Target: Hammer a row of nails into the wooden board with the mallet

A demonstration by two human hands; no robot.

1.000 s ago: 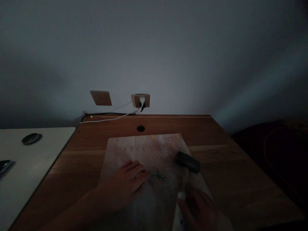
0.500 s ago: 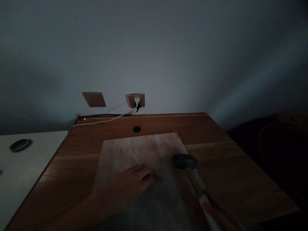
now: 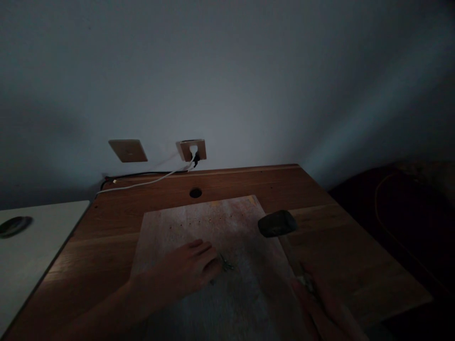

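Observation:
A pale wooden board [image 3: 199, 222] lies on the brown desk [image 3: 320, 251]. My left hand [image 3: 185, 272] rests on the board, fingers close together, their tips at a small heap of nails [image 3: 226, 265]. My right hand [image 3: 322, 308], at the lower right, is wrapped round the wooden handle of a mallet. The mallet's dark head [image 3: 277, 223] hangs above the board's right edge. The scene is dim, so I cannot tell whether the left fingers pinch a nail.
A cable hole [image 3: 195, 192] sits behind the board. On the wall are a blank plate [image 3: 128, 150] and a socket [image 3: 192, 149] with a white cable running left. A white table [image 3: 31, 246] with a dark round object [image 3: 14, 225] adjoins at the left.
The mallet head has risen and swung right, from lying over the board to hanging above its right edge. My left hand stayed by the nails. The view drifted right.

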